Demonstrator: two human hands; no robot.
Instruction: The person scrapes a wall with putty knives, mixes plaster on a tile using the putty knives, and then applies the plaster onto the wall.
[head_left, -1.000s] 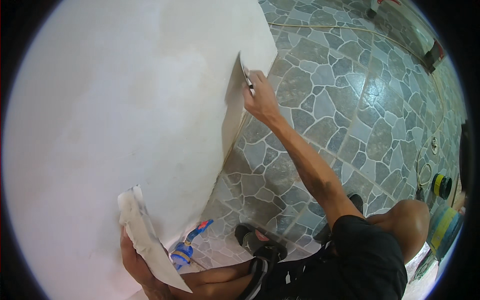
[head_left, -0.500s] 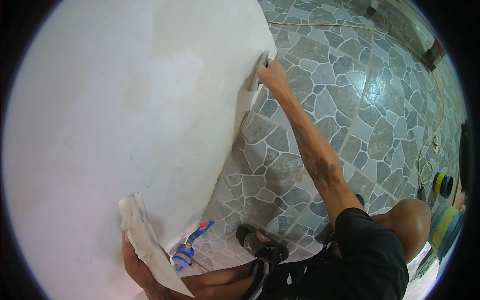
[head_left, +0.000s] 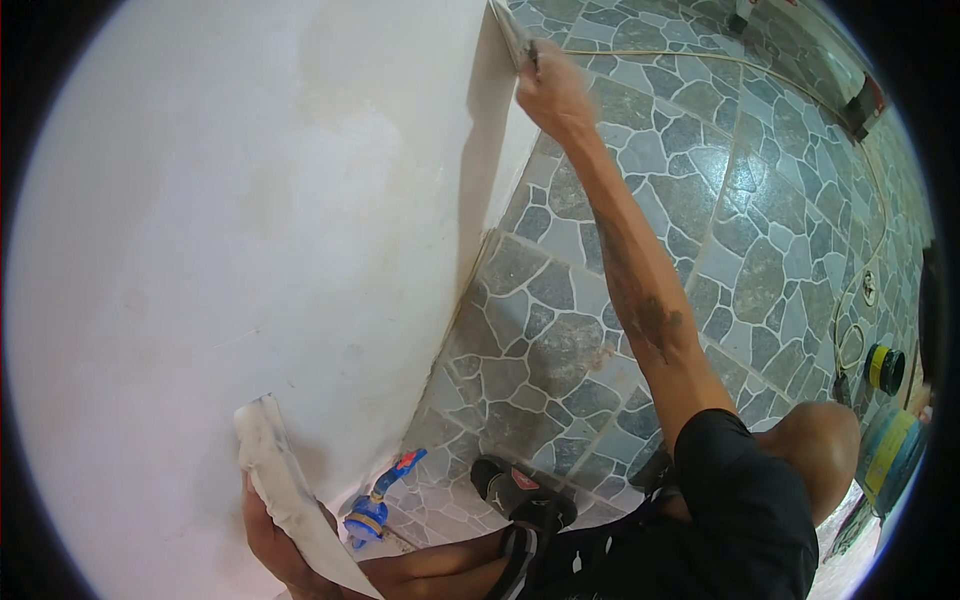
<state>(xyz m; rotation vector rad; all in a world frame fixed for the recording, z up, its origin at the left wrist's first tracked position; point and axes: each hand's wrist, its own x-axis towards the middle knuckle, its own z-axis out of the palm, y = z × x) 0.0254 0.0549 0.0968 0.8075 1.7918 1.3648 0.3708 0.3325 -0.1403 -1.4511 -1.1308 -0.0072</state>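
Observation:
My left hand point(head_left: 270, 535) is closed at the lower left, holding a long, pale, flat blade point(head_left: 325, 545) with a thick ridge of whitish putty point(head_left: 272, 465) along it. This blade is close to the white wall point(head_left: 230, 240). At the top, my right hand point(head_left: 555, 95), slightly blurred, is closed around the handle of a flat finishing trowel point(head_left: 511, 35). The trowel is tilted at the wall's right edge and casts a long shadow down the wall. Whether the full blade touches the surface cannot be told.
Grey stone-patterned tiles point(head_left: 570, 340) cover the floor. A blue tool with a round head point(head_left: 367, 515) stands at the wall's foot, near my slippered foot point(head_left: 515, 490). A pale cable point(head_left: 690, 53) crosses the far floor. Black-and-yellow point(head_left: 886, 370) and green-and-yellow point(head_left: 890, 455) round containers stand at right.
My right hand has moved farther away along the wall's edge with the trowel, which has turned outward from the wall. My left hand and the loaded blade have barely shifted.

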